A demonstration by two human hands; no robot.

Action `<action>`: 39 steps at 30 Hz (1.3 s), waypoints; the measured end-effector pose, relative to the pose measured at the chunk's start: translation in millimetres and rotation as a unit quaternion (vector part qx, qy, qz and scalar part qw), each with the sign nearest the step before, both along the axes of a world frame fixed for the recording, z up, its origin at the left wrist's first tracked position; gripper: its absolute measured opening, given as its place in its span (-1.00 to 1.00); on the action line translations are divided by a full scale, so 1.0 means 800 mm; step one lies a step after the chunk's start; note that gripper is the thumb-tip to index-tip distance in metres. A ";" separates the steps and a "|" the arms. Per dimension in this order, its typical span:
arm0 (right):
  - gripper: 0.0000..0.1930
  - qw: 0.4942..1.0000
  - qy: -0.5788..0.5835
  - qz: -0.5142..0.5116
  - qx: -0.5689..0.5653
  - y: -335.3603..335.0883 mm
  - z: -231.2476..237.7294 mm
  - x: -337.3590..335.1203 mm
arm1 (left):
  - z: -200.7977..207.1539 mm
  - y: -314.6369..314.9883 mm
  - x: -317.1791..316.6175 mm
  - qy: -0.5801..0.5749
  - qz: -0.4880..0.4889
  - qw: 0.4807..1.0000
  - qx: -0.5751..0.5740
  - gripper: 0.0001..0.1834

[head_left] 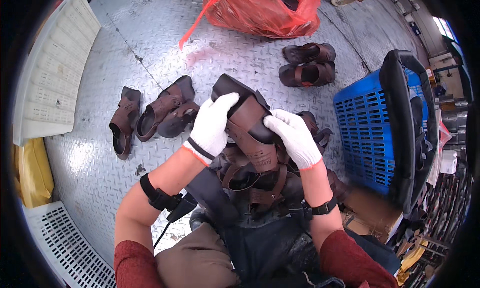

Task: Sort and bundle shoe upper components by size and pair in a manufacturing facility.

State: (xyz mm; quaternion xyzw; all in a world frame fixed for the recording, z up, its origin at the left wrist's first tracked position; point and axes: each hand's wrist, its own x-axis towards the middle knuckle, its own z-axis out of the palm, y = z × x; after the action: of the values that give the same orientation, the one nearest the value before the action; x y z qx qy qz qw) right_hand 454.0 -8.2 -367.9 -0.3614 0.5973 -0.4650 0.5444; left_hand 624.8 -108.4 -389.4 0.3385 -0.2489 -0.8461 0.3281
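Between my two white-gloved hands is a brown sandal (248, 119) with a black insole and a wide strap, raised above the other shoes. My left hand (210, 124) grips its upper left edge, thumb over the rim. At its right side, my right hand (294, 136) pinches the edge with fingers closed. Below it lies a pile of similar brown sandals (267, 188), partly hidden by the held one and my arms. To the left, a single sandal (125, 120) lies on the floor beside several others (170, 105).
A red plastic bag (260, 13) sits at the far side, with two brown sandals (307, 73) nearby. At right stands a blue basket (367, 133) with black padding on its rim. White crates (57, 68) and a yellow sack (35, 173) line the left. A cardboard box (370, 210) is near right.
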 end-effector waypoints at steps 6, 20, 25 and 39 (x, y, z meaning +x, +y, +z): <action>-0.76 0.996 -0.033 -0.071 0.052 0.000 -0.012 -0.008 | -0.007 -0.009 -0.007 0.007 -0.016 0.994 0.112 -0.79; -0.79 0.971 0.078 -0.218 -0.066 0.013 0.000 -0.015 | 0.006 0.012 -0.011 0.117 -0.037 0.988 0.096 -0.65; -0.86 0.920 0.012 -0.379 -0.102 0.036 0.098 -0.101 | -0.005 0.001 0.058 -0.063 -0.016 0.976 -0.208 -0.73; -0.77 0.979 -0.087 0.104 -0.151 -0.058 0.023 -0.187 | 0.055 0.166 0.308 -0.307 -0.048 0.817 -0.486 -0.37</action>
State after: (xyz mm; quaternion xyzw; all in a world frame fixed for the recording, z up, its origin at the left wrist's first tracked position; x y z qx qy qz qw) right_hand 304.7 -54.5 -349.2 -0.4578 0.4295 -0.5207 0.5786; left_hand 871.5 24.8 -345.7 0.3650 -0.7313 -0.4821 0.3156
